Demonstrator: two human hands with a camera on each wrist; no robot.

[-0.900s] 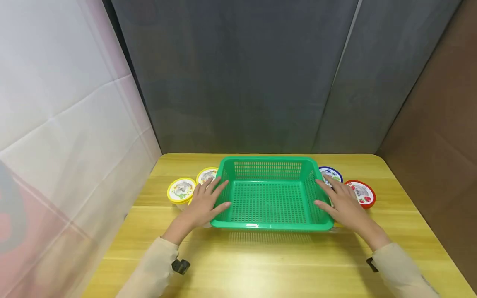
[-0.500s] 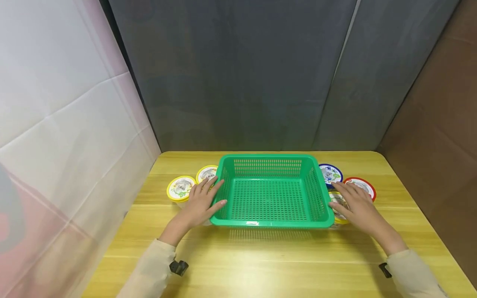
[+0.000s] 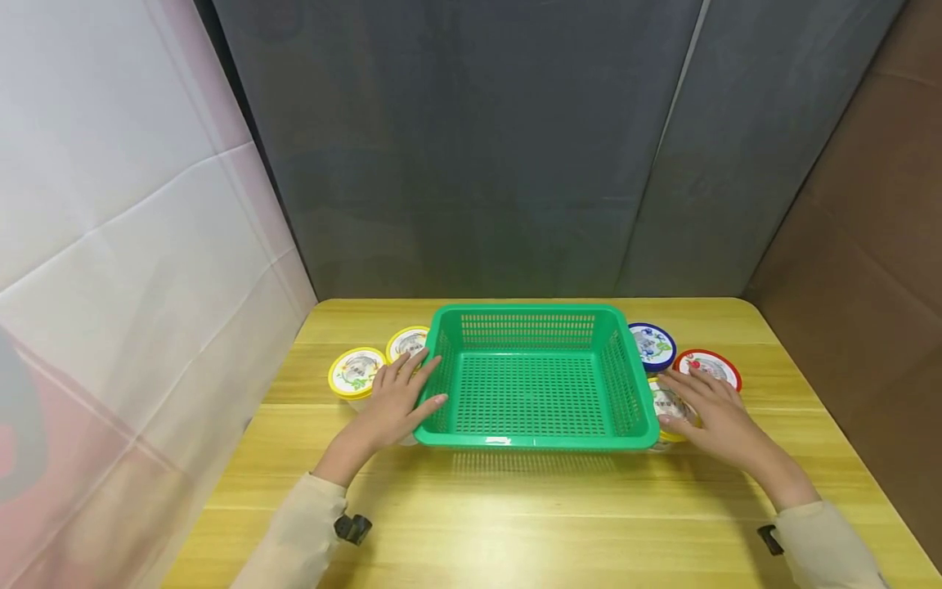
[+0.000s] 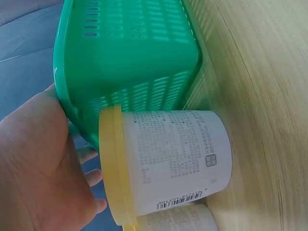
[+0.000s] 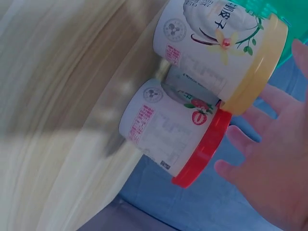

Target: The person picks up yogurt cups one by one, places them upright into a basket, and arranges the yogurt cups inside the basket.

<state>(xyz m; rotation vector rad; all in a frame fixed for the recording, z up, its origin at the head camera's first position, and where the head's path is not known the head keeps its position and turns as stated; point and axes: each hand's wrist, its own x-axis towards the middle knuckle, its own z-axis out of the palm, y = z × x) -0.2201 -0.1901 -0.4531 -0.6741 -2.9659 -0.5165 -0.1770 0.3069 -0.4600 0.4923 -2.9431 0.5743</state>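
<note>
A green plastic basket (image 3: 537,442) stands on the table between my two hands. My left hand (image 3: 388,406) lies spread at its left rim, fingers straight, above a yellow-lidded white tub (image 4: 168,159). Over on the right, my right hand (image 3: 715,419) reaches extended fingers across the tops of another yellow-lidded tub (image 3: 666,405) and a red-lidded tub (image 3: 709,366), which it partly covers. In the right wrist view, the fingertips come right at the red lid (image 5: 204,149). Neither hand grips anything.
Two more yellow-lidded tubs (image 3: 356,372) stand at the basket's left side, and a blue-lidded tub (image 3: 652,347) at its back right. The wooden table (image 3: 486,523) ends at a dark curtain (image 3: 471,164), with a white one left and a brown one right.
My right hand has moved right, off the basket's rim and over the tubs, uncovering the blue and yellow lids. My left hand has shifted slightly left. The basket stays put.
</note>
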